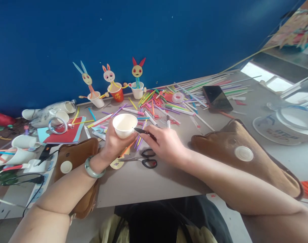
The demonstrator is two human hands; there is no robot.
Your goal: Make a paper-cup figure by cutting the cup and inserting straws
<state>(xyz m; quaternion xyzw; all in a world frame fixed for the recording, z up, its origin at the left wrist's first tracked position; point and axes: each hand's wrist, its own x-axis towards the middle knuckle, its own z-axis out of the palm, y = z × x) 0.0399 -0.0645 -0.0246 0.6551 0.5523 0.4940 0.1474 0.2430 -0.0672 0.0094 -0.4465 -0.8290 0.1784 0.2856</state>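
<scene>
My left hand (118, 144) is wrapped round a white paper cup (124, 123), with its open mouth tilted up toward me. My right hand (166, 143) grips a slim dark pointed tool (139, 131). The tool's tip is at the cup's right side, just below the rim; I cannot tell whether it has gone through the wall. Below the hands, black-handled scissors (149, 163) lie on the table, partly over a pale disc (116, 164) with a drawing on it.
Three paper-cup puppets, a blue-eared one (95, 99), a red-cupped one (118, 93) and a red-eared one (137, 90), stand by the blue wall (154, 33). Coloured strips, markers, a tape roll (178, 97) and a phone (217, 98) cover the back. Brown pouches (222, 152) flank my arms.
</scene>
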